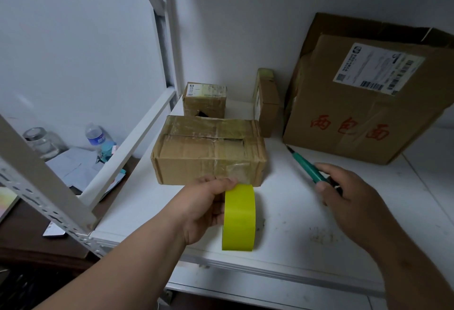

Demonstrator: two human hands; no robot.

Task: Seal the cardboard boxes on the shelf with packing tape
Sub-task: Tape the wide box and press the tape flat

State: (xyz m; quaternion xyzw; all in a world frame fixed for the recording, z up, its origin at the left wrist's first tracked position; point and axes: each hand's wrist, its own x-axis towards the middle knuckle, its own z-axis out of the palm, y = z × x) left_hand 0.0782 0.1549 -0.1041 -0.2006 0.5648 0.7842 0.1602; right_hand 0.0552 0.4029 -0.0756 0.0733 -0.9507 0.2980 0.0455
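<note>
The left hand grips a yellow-green tape roll on edge, fingers curled over its top, just before the medium cardboard box on the white shelf. The right hand pinches a green-handled cutter (its blade tip is hard to make out). The large box is cut off at the right.

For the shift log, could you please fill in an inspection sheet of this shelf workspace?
Surface: white shelf, scuffed, specks near front.
Job's things: yellow tape roll upright; taped box, top seam gapped; small box; narrow box; large labelled box.
Clutter: water bottle, glass jar, papers beyond the shelf.
Grippers: left hand holds roll; right hand holds green cutter.
Cables: nothing seen.
Surroundings: white wall.
</note>
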